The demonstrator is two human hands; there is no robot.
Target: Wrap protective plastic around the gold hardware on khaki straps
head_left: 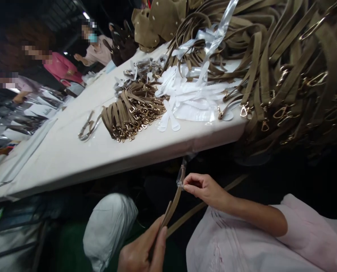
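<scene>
Below the table's edge my left hand (144, 251) pinches an olive-brown strap (172, 207) near its lower part, fingers closed round it. My right hand (203, 187) pinches a clear plastic sleeve (181, 174) that covers the strap's upper end. The strap runs upward at a slant between both hands. On the white table (72, 151) lies a bundle of like straps with gold clasps (130, 111). A single strap in plastic (86, 126) lies left of that bundle.
A large heap of olive straps (284, 64) fills the right side. Clear and white plastic pieces (191, 98) lie between heap and bundle. Brown bags (157, 19) stand at the back. Other people sit at the far left (60, 66). A white sack (108, 226) sits by my knee.
</scene>
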